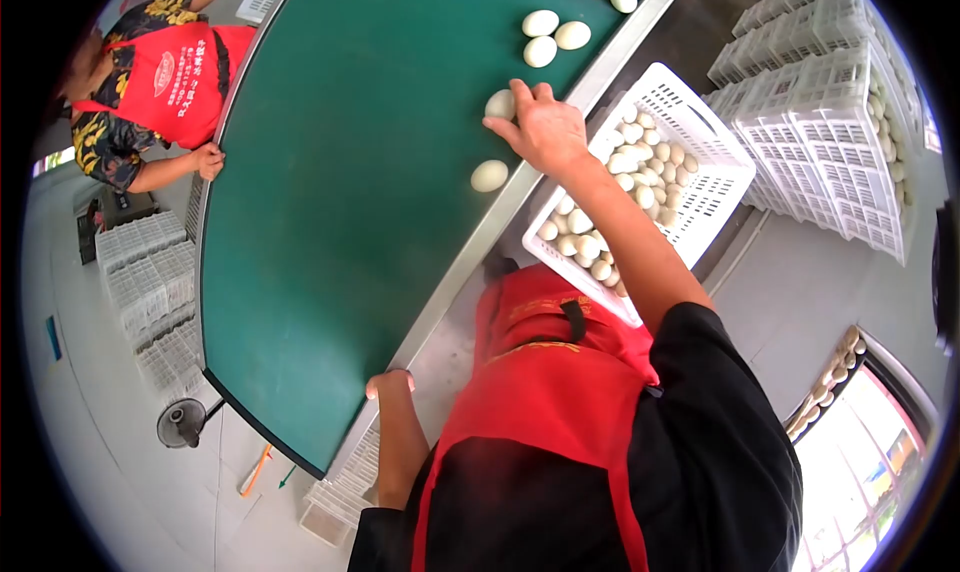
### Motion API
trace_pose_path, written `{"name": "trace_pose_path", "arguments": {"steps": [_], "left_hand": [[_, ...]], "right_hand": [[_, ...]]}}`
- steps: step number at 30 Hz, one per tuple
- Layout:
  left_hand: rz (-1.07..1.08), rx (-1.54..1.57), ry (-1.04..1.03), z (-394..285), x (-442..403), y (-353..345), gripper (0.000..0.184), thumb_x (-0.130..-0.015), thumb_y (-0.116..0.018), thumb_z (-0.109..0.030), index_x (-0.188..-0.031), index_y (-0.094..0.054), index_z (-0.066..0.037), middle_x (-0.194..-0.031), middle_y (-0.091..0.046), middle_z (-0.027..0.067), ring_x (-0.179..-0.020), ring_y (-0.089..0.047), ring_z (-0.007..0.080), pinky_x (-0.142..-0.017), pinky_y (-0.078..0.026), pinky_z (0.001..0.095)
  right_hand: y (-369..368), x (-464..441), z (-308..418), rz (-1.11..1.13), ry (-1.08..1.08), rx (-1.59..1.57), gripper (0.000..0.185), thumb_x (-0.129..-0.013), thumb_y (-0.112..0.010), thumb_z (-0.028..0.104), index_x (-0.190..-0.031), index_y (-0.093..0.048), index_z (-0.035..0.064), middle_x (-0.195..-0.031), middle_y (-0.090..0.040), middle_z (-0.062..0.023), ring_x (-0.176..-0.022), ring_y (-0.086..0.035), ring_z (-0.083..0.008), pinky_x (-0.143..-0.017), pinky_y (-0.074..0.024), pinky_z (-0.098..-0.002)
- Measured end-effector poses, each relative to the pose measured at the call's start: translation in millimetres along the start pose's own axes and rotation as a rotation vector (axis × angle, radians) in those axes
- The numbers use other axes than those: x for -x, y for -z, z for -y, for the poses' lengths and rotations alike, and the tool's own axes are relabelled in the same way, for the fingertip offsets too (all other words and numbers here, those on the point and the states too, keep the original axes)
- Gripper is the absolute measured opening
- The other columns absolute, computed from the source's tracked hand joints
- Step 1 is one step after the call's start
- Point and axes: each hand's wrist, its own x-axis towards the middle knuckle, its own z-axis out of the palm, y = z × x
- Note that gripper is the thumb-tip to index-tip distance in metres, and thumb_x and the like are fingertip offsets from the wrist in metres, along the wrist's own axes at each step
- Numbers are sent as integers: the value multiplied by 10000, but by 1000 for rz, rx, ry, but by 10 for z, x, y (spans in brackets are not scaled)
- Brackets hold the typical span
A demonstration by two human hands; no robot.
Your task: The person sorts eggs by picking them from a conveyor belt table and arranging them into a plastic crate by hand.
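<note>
My right hand (548, 132) reaches over the near metal edge of a green-topped table (330, 192). Its thumb and fingers are closed around a pale egg (499, 105) on the green surface. A second egg (489, 176) lies just below that hand, apart from it. Farther up the table is a loose group of eggs (541, 24), with more at the top edge. Below my right forearm, a white plastic crate (722, 177) holds many eggs. My left hand (390, 382) grips the table's metal rim (420, 340) at the lower end; some of its fingers are hidden.
Across the table stands a person in a red apron (185, 82), one hand on the far edge. Stacked white crates (800, 122) with eggs rise at the right. More crates (150, 272) stand on the floor at left, near a round metal object (182, 423).
</note>
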Motion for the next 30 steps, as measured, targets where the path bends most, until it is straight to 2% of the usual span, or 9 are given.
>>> {"name": "trace_pose_path", "arguments": {"steps": [1, 6, 12, 15, 19, 21, 23, 26, 30], "left_hand": [[3, -7, 23, -21, 125, 84, 348, -994, -452, -299, -1147, -749, -198, -1198, -742, -17, -1129, -683, 196, -958, -552, 390], [22, -31, 75, -83, 521, 286, 369, -1013, -406, -311, -1177, -726, -230, -1206, -731, -45, -1175, -646, 149, -1037, -482, 387], [26, -55, 86, -17, -23, -33, 420, -1024, -362, -357, -1256, -687, -228, -1276, -700, -41, -1237, -605, 161, -1096, -430, 394], [7, -47, 110, -13, 19, 12, 455, -1026, -343, -394, -1288, -666, -208, -1327, -678, -21, -1268, -589, 194, -1115, -416, 403], [-10, -53, 138, -42, 24, 4, 512, -1029, -317, -442, -1331, -637, -182, -1395, -648, 5, -1309, -567, 239, -1140, -397, 414], [-23, -71, 159, -34, -46, -51, 543, -1030, -304, -467, -1352, -623, -168, -1428, -634, 19, -1330, -556, 261, -1153, -387, 420], [-15, -120, 189, -12, -128, -82, 553, -1031, -305, -480, -1375, -612, -175, -1456, -618, 15, -1342, -550, 267, -1161, -381, 421], [117, -35, 42, -22, 412, 186, 363, -1021, -406, -327, -1141, -729, -215, -1194, -729, -58, -1194, -631, 143, -1052, -473, 376], [-41, 56, 73, -16, 304, 92, 320, -989, -463, -296, -1096, -738, -170, -1115, -755, 6, -1056, -710, 214, -875, -591, 377]], "right_hand": [[-68, -86, 119, 50, -38, 13, 706, -925, -671, 587, -1389, -571, 65, -1123, -633, -216, -883, -708, -394, -776, -589, -479], [-298, 147, 534, 76, 305, -57, 657, -821, -774, 577, -1277, -649, 121, -1143, -584, -187, -1010, -663, -371, -835, -577, -455], [-534, 759, 861, -75, 574, -25, 529, -787, -785, 214, -1289, -624, 169, -1263, -542, -183, -1072, -592, -339, -866, -530, -462], [-596, 796, 917, 17, 553, -67, 576, -764, -753, 128, -1315, -598, 190, -1306, -535, -183, -1074, -585, -340, -871, -524, -462], [-633, 609, 873, -100, 350, -286, 521, -816, -711, 136, -1313, -571, 64, -1102, -638, -177, -918, -679, -328, -757, -571, -415], [-446, 481, 710, -266, 275, -364, 520, -805, -724, 172, -1268, -567, -4, -998, -655, -168, -875, -695, -373, -716, -581, -459], [-332, 411, 517, -268, 120, -374, 611, -774, -776, 184, -1311, -540, 14, -1093, -642, -184, -914, -682, -409, -793, -578, -488], [-256, 258, 336, -258, -37, -404, 547, -758, -786, 220, -1256, -617, 66, -1304, -542, -204, -966, -668, -441, -841, -572, -517], [-212, 112, 459, -9, -140, -323, 585, -757, -774, 301, -1303, -626, 154, -1494, -436, -253, -1079, -677, -449, -943, -573, -501]]}}
